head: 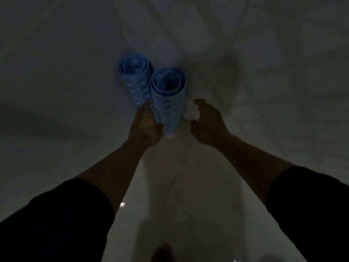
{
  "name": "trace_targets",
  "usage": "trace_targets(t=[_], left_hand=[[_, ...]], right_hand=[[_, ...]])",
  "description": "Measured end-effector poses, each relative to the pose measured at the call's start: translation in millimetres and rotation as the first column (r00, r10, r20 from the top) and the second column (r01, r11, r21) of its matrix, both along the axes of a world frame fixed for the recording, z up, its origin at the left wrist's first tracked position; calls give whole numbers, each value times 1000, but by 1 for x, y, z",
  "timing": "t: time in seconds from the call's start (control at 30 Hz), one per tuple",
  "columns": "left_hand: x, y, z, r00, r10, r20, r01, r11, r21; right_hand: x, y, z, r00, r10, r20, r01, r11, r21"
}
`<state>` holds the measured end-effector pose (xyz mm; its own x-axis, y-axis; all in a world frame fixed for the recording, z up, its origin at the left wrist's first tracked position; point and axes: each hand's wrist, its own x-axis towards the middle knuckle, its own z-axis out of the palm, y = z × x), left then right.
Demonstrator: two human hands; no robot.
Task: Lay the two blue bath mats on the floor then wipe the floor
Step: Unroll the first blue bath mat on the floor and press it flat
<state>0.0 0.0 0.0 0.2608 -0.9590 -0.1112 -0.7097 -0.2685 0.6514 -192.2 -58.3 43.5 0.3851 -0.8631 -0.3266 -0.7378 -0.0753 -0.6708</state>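
Two blue bath mats stand rolled up and upright on the pale tiled floor, side by side against a corner of the walls. The left roll point(135, 80) is farther back. The right roll point(168, 103) is nearer, with embossed bumps on its outside. My left hand point(146, 125) lies flat against the left side of the right roll, its fingers between the two rolls, not closed around either. To the right of that roll my right hand point(208, 120) hovers with fingers spread and curled, touching nothing.
The room is dim. Glossy light floor tiles point(188, 195) with a grout line run toward me. Pale tiled walls point(264, 53) meet behind the rolls. My bare foot point(163, 251) shows at the bottom edge. Dark sleeves cover both upper arms.
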Motion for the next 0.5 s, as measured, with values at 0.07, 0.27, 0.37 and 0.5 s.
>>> trace_targets(t=[0.07,0.27,0.37,0.5], left_hand=[[4,-9,-34,1000,6,0,-6,997,-75],[1,-34,-92,995,69,-71,-77,990,-118],[-2,-38,-106,991,69,-112,-93,969,-231],[-5,-44,-118,983,76,-167,-121,953,-278]], right_hand=[[13,-9,-39,999,-21,45,22,999,-24],[42,-42,-116,977,36,208,-18,996,-87],[52,-51,-140,947,21,320,16,994,-113],[49,-52,-156,912,29,410,39,987,-156]])
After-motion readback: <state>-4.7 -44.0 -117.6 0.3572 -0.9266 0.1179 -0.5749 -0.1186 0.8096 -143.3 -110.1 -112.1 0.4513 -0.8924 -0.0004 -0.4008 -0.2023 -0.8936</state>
